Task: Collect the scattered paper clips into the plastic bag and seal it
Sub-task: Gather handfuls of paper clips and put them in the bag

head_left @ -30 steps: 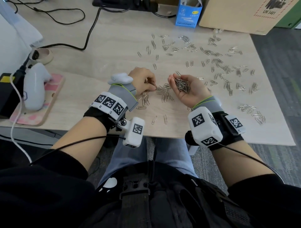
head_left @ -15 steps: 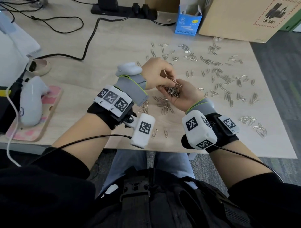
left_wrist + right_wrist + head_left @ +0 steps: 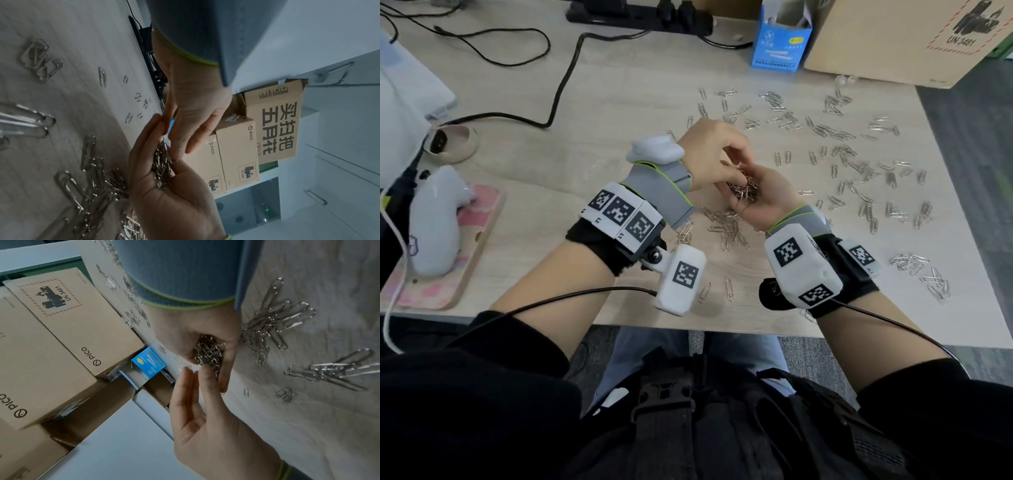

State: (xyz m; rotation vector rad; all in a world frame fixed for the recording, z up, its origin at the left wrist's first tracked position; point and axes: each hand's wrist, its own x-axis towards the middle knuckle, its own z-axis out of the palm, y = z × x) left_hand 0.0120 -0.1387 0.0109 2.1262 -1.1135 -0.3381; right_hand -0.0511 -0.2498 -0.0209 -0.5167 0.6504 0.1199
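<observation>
I see my right hand (image 3: 763, 195) cupping a tangled heap of silver paper clips (image 3: 744, 190); my left hand (image 3: 714, 154) hangs relaxed above, fingertips touching them.

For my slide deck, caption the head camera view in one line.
Left hand drops paper clips into the cupped right hand, with many more scattered across the desk.
</observation>
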